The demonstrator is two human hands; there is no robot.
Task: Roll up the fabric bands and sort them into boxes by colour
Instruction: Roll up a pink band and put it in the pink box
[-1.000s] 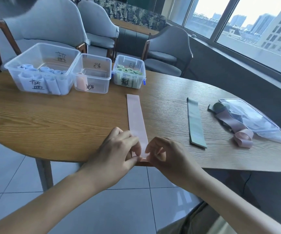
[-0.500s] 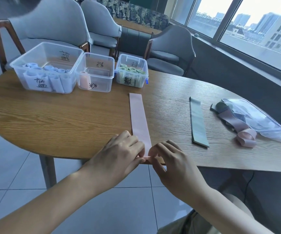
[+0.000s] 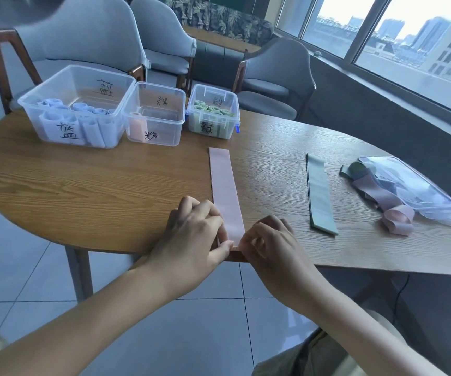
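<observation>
A pink fabric band [image 3: 224, 185] lies flat and straight on the wooden table [image 3: 97, 191], its near end at the table's front edge. My left hand [image 3: 194, 234] and my right hand [image 3: 267, 240] both pinch that near end from either side. A green band [image 3: 320, 195] lies flat to the right. Three clear boxes stand at the back left: a large one [image 3: 78, 104] with several blue rolls, a middle one [image 3: 155, 115] with one pink roll, a small one [image 3: 213, 112] with green rolls.
A clear plastic bag [image 3: 414, 191] with a loose heap of bands [image 3: 381, 199] lies at the table's right end. Grey chairs [image 3: 275, 74] stand behind the table. The table's front edge is right at my hands.
Both hands have closed in on the pink band's near end and shifted slightly forward; the band itself stays flat in place.
</observation>
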